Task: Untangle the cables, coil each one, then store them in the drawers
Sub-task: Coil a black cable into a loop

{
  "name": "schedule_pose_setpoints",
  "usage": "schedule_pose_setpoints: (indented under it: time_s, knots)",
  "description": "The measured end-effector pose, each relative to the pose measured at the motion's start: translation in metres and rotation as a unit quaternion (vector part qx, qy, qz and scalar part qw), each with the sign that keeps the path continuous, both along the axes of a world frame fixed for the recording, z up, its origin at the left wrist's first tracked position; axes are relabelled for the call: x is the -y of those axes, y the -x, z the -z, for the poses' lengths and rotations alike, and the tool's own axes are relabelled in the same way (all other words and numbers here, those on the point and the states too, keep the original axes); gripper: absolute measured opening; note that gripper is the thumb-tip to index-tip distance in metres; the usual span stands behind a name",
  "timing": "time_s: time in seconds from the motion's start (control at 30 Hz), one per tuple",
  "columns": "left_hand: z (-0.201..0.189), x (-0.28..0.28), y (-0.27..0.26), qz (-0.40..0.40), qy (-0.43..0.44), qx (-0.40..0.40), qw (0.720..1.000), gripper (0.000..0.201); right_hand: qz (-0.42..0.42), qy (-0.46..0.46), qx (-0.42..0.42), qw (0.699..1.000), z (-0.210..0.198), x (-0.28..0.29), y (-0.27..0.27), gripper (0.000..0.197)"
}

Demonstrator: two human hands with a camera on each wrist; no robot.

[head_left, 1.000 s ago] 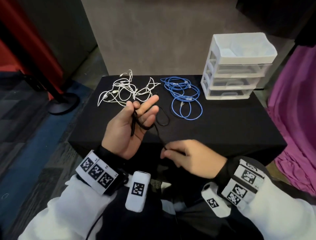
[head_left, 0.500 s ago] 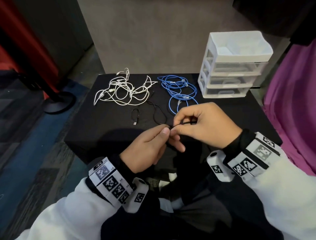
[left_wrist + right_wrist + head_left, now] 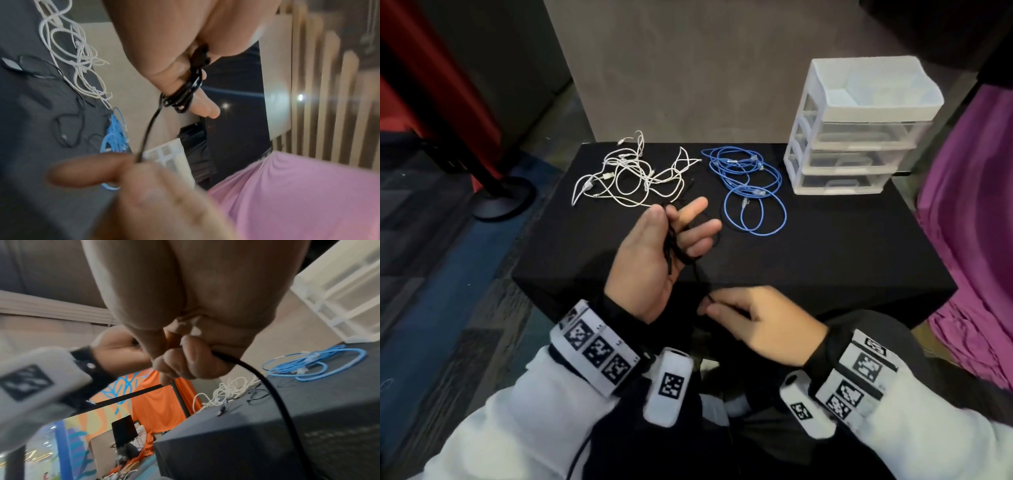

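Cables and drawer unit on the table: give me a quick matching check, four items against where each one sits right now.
Items:
1. black cable
2. white cables
3. blue cables
4. drawer unit

Places:
A. far right corner of the table
B. loose heap, far left of the tabletop
C. wound round the left hand fingers, its free run pinched by the right hand
D. loose loops between the white heap and the drawers

Pairs: 1-C, 2-B, 3-D, 4-A
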State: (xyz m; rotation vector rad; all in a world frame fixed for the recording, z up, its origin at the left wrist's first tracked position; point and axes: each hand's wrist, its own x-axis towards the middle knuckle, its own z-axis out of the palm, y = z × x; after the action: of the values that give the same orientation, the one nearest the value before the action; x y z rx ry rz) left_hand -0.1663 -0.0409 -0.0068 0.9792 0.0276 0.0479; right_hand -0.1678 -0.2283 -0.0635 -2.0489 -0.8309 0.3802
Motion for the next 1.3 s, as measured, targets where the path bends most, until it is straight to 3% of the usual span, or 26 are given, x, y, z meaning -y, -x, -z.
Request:
schedule_pose_setpoints:
  time_s: [0.13, 0.23, 0.3, 0.47, 0.6, 0.8, 1.03, 1.13, 1.23, 1.3]
  knots:
    - [0.025, 0.007, 0.000, -0.013, -0.185, 0.004, 0.983, 0.029, -0.039, 0.028, 0.035, 0.998, -0.018, 0.006, 0.004, 0.013]
    - [0.037, 0.003, 0.002, 0.006, -0.351, 0.021, 0.936, 0.027, -0.034, 0.046, 0.104, 0.993, -0.035, 0.013, -0.005, 0.014]
    - [0.038, 0.002, 0.008, 0.049, -0.417, 0.010, 0.907, 0.031, -0.004, 0.032, 0.130, 0.991, -0.044, 0.016, -0.015, 0.015]
    - [0.020, 0.014, 0.025, 0.214, -0.270, -0.030, 0.938, 0.042, 0.071, -0.102, 0.002, 0.992, -0.054, 0.029, -0.053, 0.013]
    - [0.008, 0.006, 0.027, 0.228, -0.175, -0.069, 0.955, 0.033, 0.055, -0.140, -0.084, 0.985, -0.039, 0.032, -0.058, 0.012]
    - [0.004, -0.015, 0.022, 0.206, -0.002, -0.126, 0.970, 0.026, 0.111, -0.223, -0.215, 0.944, -0.009, 0.035, -0.047, 0.017]
    - [0.017, -0.012, 0.024, 0.205, 0.139, -0.126, 0.961, 0.030, 0.117, -0.123, -0.158, 0.973, 0.016, 0.018, -0.028, 0.017]
    - [0.015, -0.005, 0.022, 0.155, 0.178, -0.115, 0.965, 0.028, 0.131, -0.059, -0.086, 0.986, 0.016, 0.009, -0.022, 0.021]
    - [0.014, 0.004, 0.013, 0.034, 0.102, -0.077, 0.991, 0.027, 0.092, 0.014, 0.004, 0.996, 0.009, 0.001, -0.009, 0.020]
    - [0.019, 0.012, 0.009, -0.023, -0.007, -0.038, 0.999, 0.025, 0.051, 0.015, 0.048, 0.997, 0.000, -0.004, 0.003, 0.019]
